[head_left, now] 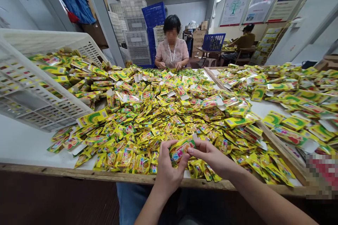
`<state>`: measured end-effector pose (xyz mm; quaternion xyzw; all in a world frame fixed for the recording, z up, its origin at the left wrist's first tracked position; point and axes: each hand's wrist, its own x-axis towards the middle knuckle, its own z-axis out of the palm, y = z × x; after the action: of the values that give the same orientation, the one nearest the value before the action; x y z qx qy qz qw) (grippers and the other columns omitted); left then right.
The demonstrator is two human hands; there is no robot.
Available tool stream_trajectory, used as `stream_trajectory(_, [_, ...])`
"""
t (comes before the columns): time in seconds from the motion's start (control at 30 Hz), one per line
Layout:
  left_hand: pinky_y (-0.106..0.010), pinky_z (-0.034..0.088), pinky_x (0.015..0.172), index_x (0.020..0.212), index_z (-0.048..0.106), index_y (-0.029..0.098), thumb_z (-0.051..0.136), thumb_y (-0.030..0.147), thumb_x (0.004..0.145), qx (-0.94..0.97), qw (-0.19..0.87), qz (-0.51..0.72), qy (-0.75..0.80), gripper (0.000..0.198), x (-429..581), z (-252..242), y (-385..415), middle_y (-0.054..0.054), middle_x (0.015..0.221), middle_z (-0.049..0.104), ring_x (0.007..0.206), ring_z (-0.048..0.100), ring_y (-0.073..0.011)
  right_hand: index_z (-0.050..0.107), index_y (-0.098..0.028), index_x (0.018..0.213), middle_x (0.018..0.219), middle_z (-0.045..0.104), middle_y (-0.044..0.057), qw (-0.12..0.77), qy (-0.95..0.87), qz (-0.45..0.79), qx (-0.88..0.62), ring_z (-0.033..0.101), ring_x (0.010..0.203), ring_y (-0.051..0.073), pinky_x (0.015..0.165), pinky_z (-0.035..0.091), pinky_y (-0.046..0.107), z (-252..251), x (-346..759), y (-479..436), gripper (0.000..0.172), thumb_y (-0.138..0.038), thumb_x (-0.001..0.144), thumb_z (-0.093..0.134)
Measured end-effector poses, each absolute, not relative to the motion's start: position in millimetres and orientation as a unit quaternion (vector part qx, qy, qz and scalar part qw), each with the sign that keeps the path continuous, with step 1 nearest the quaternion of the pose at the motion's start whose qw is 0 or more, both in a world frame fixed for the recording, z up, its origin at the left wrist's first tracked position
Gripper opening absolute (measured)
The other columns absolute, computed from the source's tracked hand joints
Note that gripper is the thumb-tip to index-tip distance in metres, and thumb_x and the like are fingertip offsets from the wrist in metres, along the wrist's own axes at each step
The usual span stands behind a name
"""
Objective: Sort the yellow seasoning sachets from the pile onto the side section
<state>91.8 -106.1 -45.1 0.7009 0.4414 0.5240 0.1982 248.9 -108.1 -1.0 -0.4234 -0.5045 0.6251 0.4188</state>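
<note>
1. Hands first: the left hand (pixel 166 170) and the right hand (pixel 211 158) rise from the bottom centre of the frame and meet over the near edge of the desk (pixel 23 144).
2. Between them is one packet (pixel 182 147), yellow-green with coloured lettering. It is low in the centre of the frame, lifted just clear of the pile beneath it.
3. The left hand's grip is clamped on the packet's left end, with the fingers curled round it.
4. The right hand's grip is pinched together on the packet's right end, thumb and forefinger on its edge.
5. A heap of like packets (pixel 158 112) covers the middle of the desk. It reaches from just under the hands back to the far side.
6. A white crate (pixel 26 91) lies tipped on its side at the upper left of the frame, and yellow packets spill from its mouth into the heap.
7. A wooden rail (pixel 277 144) runs from the upper centre down to the lower right. Beyond it, on the right, lie larger flat yellow packs (pixel 290 88).
8. A person in a pink top (pixel 172 51) sits at the far side, upper centre, with both hands down at the heap's far edge.
9. A second person (pixel 244 40) sits at the upper right near a blue crate (pixel 213 41).
10. Stacked white crates (pixel 134 28) and blue ones stand behind, upper centre.
11. Posters (pixel 235 7) hang on the wall at the upper right.
</note>
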Motion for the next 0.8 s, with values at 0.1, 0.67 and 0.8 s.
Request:
stream_trajectory(0.1, [-0.034, 0.048, 0.086, 0.117, 0.044, 0.021, 0.043, 0.034, 0.092, 0.699, 0.246, 0.507, 0.441, 0.028, 88.3, -51.5, -108.1, -0.008, 0.110, 0.056, 0.101, 0.058, -0.0199, 0.072, -0.019, 0.087, 0.085, 0.073, 0.005, 0.415, -0.536, 0.597, -0.429, 0.066, 0.086, 0.023, 0.088, 0.049, 0.043, -7.1, 249.4, -107.1, 0.035, -0.050, 0.074, 0.065])
stream_trajectory(0.67, [-0.034, 0.051, 0.071, 0.119, 0.045, 0.018, 0.047, 0.039, 0.088, 0.690, 0.265, 0.488, 0.464, 0.037, 91.2, -95.9, -102.6, -0.008, 0.096, 0.059, 0.079, 0.060, -0.0181, 0.067, -0.012, 0.085, 0.088, 0.069, 0.017, 0.598, -0.358, 0.150, -0.701, 0.066, 0.072, 0.027, 0.057, 0.051, 0.037, 33.2, 412.4, -87.2, 0.043, -0.044, 0.058, 0.079])
stream_trajectory(0.8, [-0.031, 0.052, 0.069, 0.111, 0.051, 0.019, 0.048, 0.032, 0.089, 0.717, 0.223, 0.470, 0.464, 0.026, 89.3, -100.3, -102.0, -0.006, 0.090, 0.060, 0.075, 0.060, -0.0165, 0.047, -0.011, 0.125, 0.136, 0.041, 0.028, 0.627, -0.262, -0.120, -0.724, 0.046, 0.120, 0.036, 0.093, 0.037, 0.048, 67.2, 476.8, -64.4, 0.066, -0.043, 0.072, 0.069])
